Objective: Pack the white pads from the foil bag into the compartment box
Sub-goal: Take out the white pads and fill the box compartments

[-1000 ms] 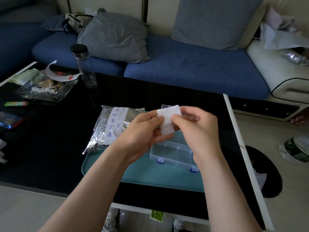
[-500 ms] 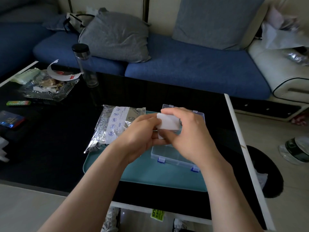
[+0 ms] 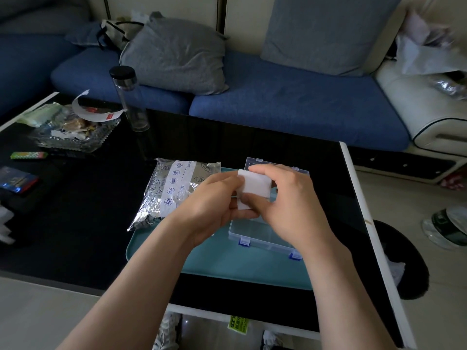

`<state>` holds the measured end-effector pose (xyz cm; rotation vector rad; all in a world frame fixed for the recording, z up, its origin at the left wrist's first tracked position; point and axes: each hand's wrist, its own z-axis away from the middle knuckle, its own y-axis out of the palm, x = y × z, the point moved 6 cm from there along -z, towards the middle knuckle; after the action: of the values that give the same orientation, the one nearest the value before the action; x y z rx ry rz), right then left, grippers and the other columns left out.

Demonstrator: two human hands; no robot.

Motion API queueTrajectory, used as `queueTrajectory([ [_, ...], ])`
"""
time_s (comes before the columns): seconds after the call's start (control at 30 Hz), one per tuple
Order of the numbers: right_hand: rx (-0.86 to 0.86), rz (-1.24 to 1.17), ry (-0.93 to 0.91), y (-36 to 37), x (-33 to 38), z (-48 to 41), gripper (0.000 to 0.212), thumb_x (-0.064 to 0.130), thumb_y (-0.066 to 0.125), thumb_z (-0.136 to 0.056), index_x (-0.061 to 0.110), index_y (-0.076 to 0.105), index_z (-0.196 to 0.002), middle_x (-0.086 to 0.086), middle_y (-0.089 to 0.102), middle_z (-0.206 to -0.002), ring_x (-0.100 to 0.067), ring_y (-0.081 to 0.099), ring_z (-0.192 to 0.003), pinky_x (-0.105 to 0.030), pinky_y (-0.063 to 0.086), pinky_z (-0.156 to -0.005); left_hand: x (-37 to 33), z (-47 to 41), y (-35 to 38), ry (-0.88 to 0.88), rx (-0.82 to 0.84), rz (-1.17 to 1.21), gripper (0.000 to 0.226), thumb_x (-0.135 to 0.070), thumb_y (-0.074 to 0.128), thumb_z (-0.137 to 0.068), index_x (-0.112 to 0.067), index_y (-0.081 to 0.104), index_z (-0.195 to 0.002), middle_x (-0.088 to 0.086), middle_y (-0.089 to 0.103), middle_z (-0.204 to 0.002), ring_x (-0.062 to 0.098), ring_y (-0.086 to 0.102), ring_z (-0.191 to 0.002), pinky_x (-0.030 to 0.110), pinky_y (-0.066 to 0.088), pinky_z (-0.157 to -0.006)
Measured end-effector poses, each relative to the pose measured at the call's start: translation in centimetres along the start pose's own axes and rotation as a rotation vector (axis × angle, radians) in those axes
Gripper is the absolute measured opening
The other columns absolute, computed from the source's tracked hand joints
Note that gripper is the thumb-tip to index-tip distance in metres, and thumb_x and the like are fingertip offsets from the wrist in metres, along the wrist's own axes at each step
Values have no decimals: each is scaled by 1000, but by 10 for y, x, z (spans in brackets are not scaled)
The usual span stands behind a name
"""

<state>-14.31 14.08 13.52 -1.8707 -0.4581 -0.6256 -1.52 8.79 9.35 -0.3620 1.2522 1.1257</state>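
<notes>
A white pad (image 3: 254,185) is held above the clear compartment box (image 3: 262,233), whose lid stands open at the back. My left hand (image 3: 212,205) pinches the pad's left side, with more white showing under its fingers. My right hand (image 3: 290,203) grips the pad from the right, fingers over its top edge and thumb below. The silver foil bag (image 3: 171,190) lies to the left, partly on the teal tray (image 3: 227,263). Most of the box's compartments are hidden behind my hands.
The tray sits on a black glass table (image 3: 75,210) with a white edge on the right. A clear bottle (image 3: 130,97) with a black cap and a glass dish of scraps (image 3: 73,132) stand at the back left. A blue sofa runs behind.
Both hands have come down a little with the pad towards the box. My right hand has turned over the pad, its fingers now wrapped across the top edge.
</notes>
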Motion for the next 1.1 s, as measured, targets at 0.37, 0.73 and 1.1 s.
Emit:
queueTrajectory([
  [0.37,4,-140,250,-1,-10,0,73,45,83,-87,27,55,-152,12,67,-127,1,68,-96,-11,53,-85,-2,-1,1,66,42,-1,32,-9,34,-115,2,63,-125,19,76,-117,30,76,-107,41,64,-90],
  [0.73,-168,-686,477,-7,-23,4,9,11,75,-97,17,80,-101,2,82,-85,-15,80,-80,-36,67,-80,-7,-3,0,208,80,-198,35,13,50,-102,-3,63,-130,16,78,-115,28,74,-113,33,61,-95],
  [1.1,-59,-487,284,-11,-24,-2,31,12,58,-107,38,73,-114,11,74,-114,-8,69,-103,-29,61,-82,-2,-11,-25,233,-221,-334,25,-6,48,-110,-5,70,-120,13,79,-99,22,79,-94,41,64,-89],
])
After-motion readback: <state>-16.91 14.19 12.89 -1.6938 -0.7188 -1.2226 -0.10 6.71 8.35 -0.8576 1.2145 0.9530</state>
